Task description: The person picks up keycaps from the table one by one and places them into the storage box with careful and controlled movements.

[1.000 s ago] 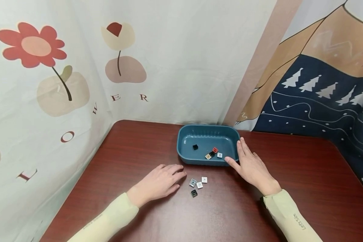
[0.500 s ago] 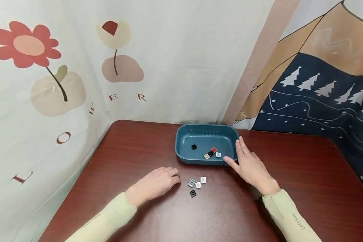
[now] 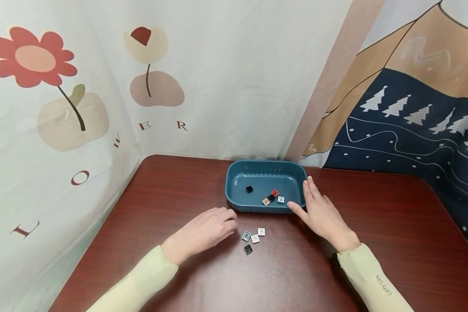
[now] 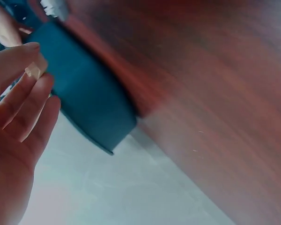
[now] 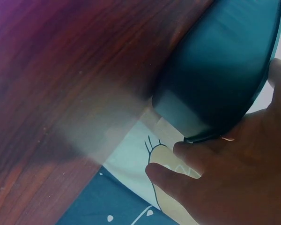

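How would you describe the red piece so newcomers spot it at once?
On the brown table stands a teal tray. Inside, four small square pieces lie close together. The red piece is the rearmost, the only red beside a black piece, tan piece and white piece.

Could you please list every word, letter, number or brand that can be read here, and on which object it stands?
"L O W E R": printed on the white curtain.
"Lets...": on the right sleeve; its ending is unclear.
Left sleeve: faint print, too small to read.
Small pieces on the table and in the blue tray: any marks too small to read.
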`<action>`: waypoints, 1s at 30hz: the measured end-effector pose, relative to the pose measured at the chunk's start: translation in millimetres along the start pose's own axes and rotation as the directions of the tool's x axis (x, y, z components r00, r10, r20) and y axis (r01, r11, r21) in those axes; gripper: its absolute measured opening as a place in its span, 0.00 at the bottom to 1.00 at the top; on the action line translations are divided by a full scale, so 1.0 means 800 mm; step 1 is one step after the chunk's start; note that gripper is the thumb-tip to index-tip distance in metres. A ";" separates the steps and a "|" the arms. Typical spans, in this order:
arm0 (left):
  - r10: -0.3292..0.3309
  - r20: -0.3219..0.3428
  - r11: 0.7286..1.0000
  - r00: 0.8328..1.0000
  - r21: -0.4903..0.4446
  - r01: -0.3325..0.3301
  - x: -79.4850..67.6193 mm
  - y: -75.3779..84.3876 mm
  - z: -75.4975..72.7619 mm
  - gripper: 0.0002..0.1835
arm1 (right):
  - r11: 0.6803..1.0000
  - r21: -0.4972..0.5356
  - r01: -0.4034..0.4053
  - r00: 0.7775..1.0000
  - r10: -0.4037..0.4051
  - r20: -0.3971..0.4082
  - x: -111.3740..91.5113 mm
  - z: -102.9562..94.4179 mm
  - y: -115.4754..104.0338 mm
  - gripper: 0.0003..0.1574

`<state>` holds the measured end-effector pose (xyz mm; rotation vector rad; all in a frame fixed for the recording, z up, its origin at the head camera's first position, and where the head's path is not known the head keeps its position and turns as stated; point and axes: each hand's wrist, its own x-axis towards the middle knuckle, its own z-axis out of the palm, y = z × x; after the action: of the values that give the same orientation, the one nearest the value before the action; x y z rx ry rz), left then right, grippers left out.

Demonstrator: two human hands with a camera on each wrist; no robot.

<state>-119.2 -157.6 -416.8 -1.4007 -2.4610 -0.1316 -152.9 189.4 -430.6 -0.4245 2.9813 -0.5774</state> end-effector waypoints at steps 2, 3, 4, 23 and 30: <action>0.005 -0.029 1.000 1.000 -0.014 -0.005 0.007 0.002 -0.003 0.03 | 1.000 0.000 -0.001 1.000 0.001 0.002 0.000 -0.001 0.001 0.68; 0.007 -0.043 1.000 0.999 -0.020 -0.007 0.010 0.003 -0.005 0.03 | 1.000 0.001 -0.003 1.000 0.003 0.004 -0.001 -0.001 0.001 0.68; 0.008 -0.058 1.000 0.998 -0.028 -0.009 0.012 0.003 -0.005 0.03 | 1.000 0.001 -0.003 1.000 0.003 0.004 -0.001 -0.002 0.001 0.68; -0.007 -0.237 0.998 0.971 -0.065 -0.009 0.044 -0.004 -0.013 0.11 | 1.000 0.004 -0.006 1.000 0.006 0.003 0.001 -0.003 0.001 0.66; -0.065 -0.253 0.995 0.965 -0.093 0.043 0.065 -0.007 -0.011 0.12 | 1.000 0.003 -0.010 1.000 0.010 0.006 0.001 -0.001 0.002 0.66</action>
<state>-146.8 -120.2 -391.9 -1.2618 -2.3029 -0.4097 -154.1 191.3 -430.3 -0.4101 2.9751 -0.5783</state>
